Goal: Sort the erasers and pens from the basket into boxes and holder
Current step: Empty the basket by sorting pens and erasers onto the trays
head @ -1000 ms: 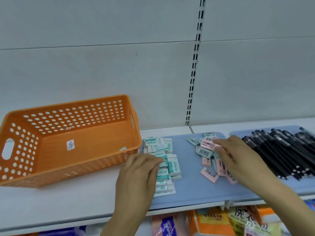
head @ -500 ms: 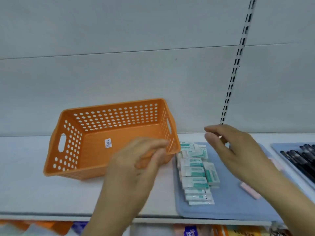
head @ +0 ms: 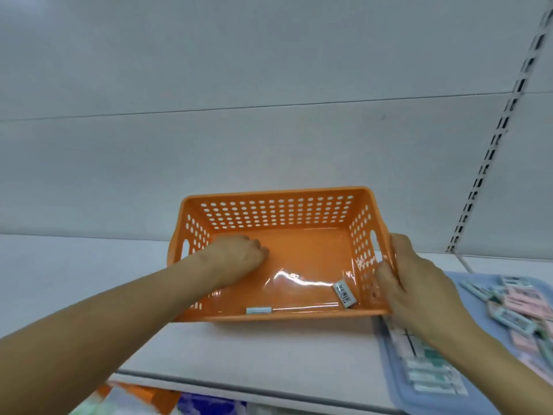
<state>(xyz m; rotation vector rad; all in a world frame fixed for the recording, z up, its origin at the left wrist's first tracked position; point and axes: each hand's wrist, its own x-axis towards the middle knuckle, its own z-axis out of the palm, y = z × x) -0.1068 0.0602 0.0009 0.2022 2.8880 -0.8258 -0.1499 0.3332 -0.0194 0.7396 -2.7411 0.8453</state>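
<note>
The left hand was inside the orange perforated plastic basket, knuckles up and fingers curled down against the smooth floor near the basket's left wall; whether it had hold of anything could not be determined, the fingertips being hidden. The right hand gripped the basket's right wall from outside, thumb on the inner face and fingers wrapped over the rim beside the handle slot, in all likelihood to steady or tilt the basket while the other hand searched it.

Two items remained within. A small white wrapped eraser with a barcode label lay at the front right corner of the basket floor. A pale green-and-white eraser lay flat against the front wall, near its middle. The glossy floor reflected a bright streak of light.

The basket stood on a white matte shelf, close to its front edge. Just to the right, a shallow blue plastic tray held sorted erasers: green-and-white wrapped erasers in a row along its front left, pink and pale blue erasers heaped loosely further back. No pens were in view. In my judgement the sorting was nearly complete.
</note>
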